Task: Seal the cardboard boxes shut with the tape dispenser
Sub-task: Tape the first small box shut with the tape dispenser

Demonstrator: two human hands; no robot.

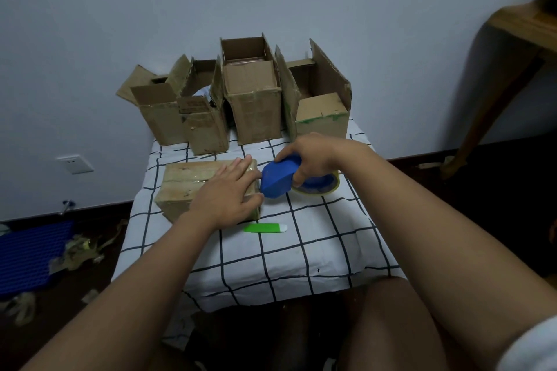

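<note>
A closed cardboard box (184, 184) lies flat on the checked cloth, with shiny tape along its top. My left hand (227, 194) presses flat on the box's right end, fingers straight and the thumb hooked over the right edge. My right hand (313, 156) grips the blue tape dispenser (278, 179), whose nose touches the box's right end. The tape roll (321, 187) on the dispenser sits just above the cloth under my right hand.
Several open cardboard boxes (256, 99) stand in a row at the back of the small table (301, 256). A green and white utility knife (265, 228) lies in front of the flat box. Tape scraps and a blue crate (33, 259) lie on the floor left; a wooden table leg (494, 105) is right.
</note>
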